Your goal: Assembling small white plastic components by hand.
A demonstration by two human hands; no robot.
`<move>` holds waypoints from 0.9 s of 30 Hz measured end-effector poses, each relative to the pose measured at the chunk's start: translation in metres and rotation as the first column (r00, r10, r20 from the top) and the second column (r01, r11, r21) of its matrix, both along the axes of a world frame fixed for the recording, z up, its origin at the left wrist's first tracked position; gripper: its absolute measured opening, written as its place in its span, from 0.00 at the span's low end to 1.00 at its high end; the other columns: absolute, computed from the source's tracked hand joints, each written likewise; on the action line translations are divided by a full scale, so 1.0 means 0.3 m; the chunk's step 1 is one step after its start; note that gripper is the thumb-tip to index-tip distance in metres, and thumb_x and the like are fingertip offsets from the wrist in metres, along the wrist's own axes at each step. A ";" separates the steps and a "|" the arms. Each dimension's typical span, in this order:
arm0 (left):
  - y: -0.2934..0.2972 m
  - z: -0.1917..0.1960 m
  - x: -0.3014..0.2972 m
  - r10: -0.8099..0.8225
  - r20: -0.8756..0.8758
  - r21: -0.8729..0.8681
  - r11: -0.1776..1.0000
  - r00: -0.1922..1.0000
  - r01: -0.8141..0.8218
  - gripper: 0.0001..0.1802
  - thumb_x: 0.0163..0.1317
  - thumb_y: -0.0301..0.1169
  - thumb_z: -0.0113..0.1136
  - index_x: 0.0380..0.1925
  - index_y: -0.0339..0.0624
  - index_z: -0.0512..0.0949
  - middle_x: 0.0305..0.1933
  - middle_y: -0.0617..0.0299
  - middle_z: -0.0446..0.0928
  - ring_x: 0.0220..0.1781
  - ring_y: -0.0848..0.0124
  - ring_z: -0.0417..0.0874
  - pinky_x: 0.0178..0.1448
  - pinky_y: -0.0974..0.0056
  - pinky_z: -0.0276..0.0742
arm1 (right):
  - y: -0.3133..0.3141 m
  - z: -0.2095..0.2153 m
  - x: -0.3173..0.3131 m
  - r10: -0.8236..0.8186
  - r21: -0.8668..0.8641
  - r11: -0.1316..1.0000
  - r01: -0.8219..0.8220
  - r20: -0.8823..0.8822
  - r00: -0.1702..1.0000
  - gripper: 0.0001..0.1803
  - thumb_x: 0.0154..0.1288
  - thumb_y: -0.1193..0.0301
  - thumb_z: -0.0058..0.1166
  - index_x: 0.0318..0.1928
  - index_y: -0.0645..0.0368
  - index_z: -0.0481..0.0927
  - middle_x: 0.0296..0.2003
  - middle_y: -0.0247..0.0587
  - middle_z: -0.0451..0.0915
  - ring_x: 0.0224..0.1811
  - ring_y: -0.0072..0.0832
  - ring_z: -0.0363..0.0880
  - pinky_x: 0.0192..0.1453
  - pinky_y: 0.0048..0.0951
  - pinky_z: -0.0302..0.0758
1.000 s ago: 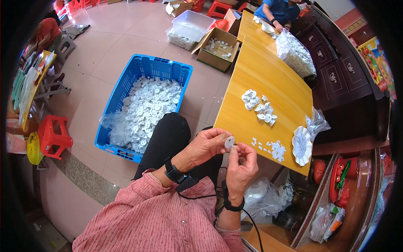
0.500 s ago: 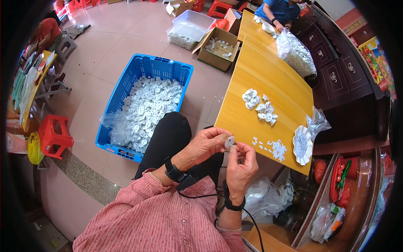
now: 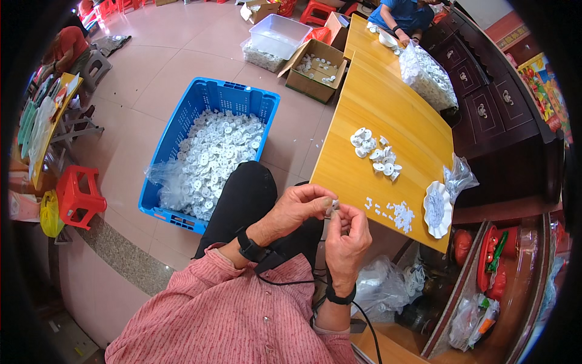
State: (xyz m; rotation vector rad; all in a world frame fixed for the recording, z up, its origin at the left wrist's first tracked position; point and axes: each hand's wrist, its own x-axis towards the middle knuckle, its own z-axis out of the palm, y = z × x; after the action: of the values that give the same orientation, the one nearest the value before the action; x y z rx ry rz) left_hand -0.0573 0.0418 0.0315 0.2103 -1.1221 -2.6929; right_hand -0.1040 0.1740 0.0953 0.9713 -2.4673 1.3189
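Observation:
Over my lap, beside the table's near corner, my left hand point(image 3: 301, 207) pinches a small round white plastic part point(image 3: 331, 208). My right hand point(image 3: 348, 233) is closed against the same part from the other side, fingertips almost touching the left ones. The fingers cover most of it. On the yellow wooden table point(image 3: 394, 118) lie a cluster of white round plastic parts point(image 3: 383, 162) and, nearer to me, a scatter of tiny white pieces point(image 3: 401, 216). A white scalloped dish point(image 3: 445, 221) with more tiny pieces stands at the right edge.
A blue crate point(image 3: 270, 115) full of white round parts stands left of my knee. Beyond are a cardboard box point(image 3: 315, 88) and a clear plastic bin point(image 3: 273, 36). Across the table, a person in blue point(image 3: 403, 15) sits by a filled bag point(image 3: 427, 76). A red stool point(image 3: 80, 197) is left.
The white part has turned between my fingers: its round face showed before, and now less of it is visible. My hands have otherwise hardly moved.

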 end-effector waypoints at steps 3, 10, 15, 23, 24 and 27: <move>-0.001 0.006 0.001 0.011 0.003 -0.064 0.998 1.000 -0.011 0.13 0.70 0.33 0.65 0.49 0.36 0.82 0.42 0.63 0.84 0.40 0.78 0.82 0.46 0.71 0.81 | -0.004 0.002 0.005 -0.006 0.005 1.000 0.006 0.019 1.000 0.09 0.62 0.82 0.62 0.42 0.63 0.79 0.30 0.41 0.78 0.25 0.30 0.79 0.30 0.31 0.77; -0.006 0.006 0.005 0.014 -0.001 -0.147 0.989 1.000 -0.014 0.12 0.70 0.32 0.65 0.48 0.37 0.83 0.42 0.65 0.84 0.40 0.79 0.81 0.45 0.71 0.80 | -0.004 -0.012 0.003 -0.020 0.021 1.000 0.020 0.026 0.999 0.08 0.63 0.80 0.63 0.42 0.63 0.79 0.30 0.42 0.79 0.26 0.31 0.80 0.31 0.31 0.77; -0.010 0.012 0.007 0.024 0.006 -0.166 0.986 1.000 -0.023 0.13 0.71 0.33 0.64 0.48 0.36 0.83 0.42 0.64 0.84 0.39 0.79 0.81 0.45 0.72 0.80 | -0.002 -0.017 0.004 -0.014 -0.015 1.000 0.015 0.053 0.998 0.08 0.64 0.78 0.64 0.41 0.64 0.79 0.31 0.44 0.81 0.28 0.32 0.82 0.32 0.32 0.78; -0.007 -0.028 0.002 -0.018 -0.001 0.171 0.985 1.000 0.018 0.14 0.72 0.35 0.63 0.50 0.36 0.81 0.44 0.63 0.84 0.40 0.78 0.82 0.44 0.72 0.81 | -0.004 0.002 0.018 -0.039 -0.050 0.998 0.048 0.173 0.984 0.08 0.65 0.77 0.65 0.42 0.65 0.81 0.31 0.39 0.83 0.30 0.20 0.79 0.35 0.23 0.77; -0.008 -0.029 0.001 -0.027 -0.019 0.203 0.979 0.999 0.031 0.14 0.72 0.35 0.63 0.50 0.37 0.81 0.44 0.63 0.84 0.40 0.78 0.83 0.43 0.72 0.81 | -0.002 0.001 0.016 -0.038 -0.050 0.998 0.048 0.173 0.984 0.08 0.65 0.77 0.65 0.42 0.65 0.81 0.31 0.39 0.83 0.30 0.20 0.79 0.35 0.23 0.77; -0.008 -0.029 0.001 -0.036 -0.046 0.251 0.967 0.998 0.046 0.14 0.72 0.35 0.63 0.50 0.37 0.81 0.44 0.63 0.83 0.40 0.77 0.83 0.43 0.72 0.81 | 0.002 0.001 0.012 -0.010 -0.046 0.999 0.015 0.105 0.994 0.05 0.66 0.76 0.65 0.40 0.64 0.82 0.31 0.37 0.81 0.29 0.20 0.78 0.34 0.23 0.76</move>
State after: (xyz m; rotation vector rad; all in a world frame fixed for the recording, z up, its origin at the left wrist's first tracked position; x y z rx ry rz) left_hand -0.0570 0.0396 0.0229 0.1724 -0.7784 -2.8579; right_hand -0.1003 0.1746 0.0955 0.8964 -2.5018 1.4524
